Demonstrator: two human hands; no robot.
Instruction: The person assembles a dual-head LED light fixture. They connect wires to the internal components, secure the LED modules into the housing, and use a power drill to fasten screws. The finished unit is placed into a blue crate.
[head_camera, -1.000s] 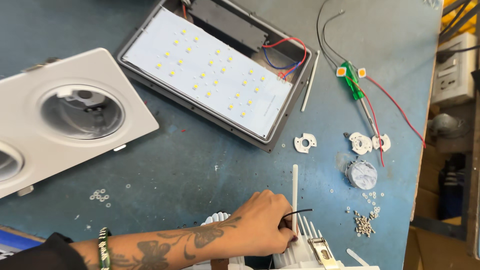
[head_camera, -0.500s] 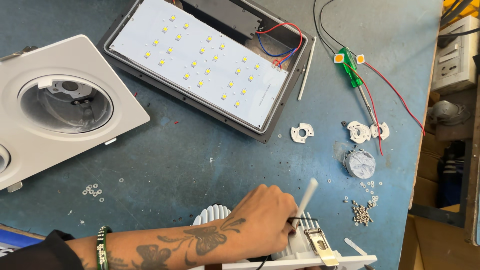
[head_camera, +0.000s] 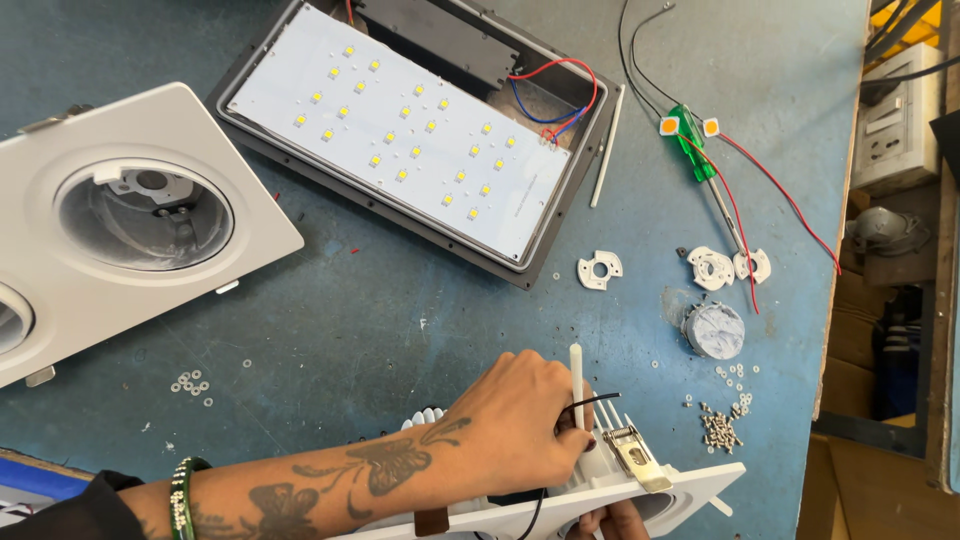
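Left hand (head_camera: 520, 415) — fingers pinching a thin white rod (head_camera: 577, 385) beside a black wire (head_camera: 590, 402) — is working over the white light fitting (head_camera: 640, 490) lying at the table's (head_camera: 380, 320) near edge. Right hand (head_camera: 612, 520) is gripping the fitting from beneath; its fingers are mostly hidden.

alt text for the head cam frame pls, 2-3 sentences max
A left hand pinches a thin white rod and a black wire over a white light housing at the blue table's near edge; right-hand fingertips steady it below. Behind lie an open LED panel, a white twin-ring fixture, a green screwdriver and loose screws.
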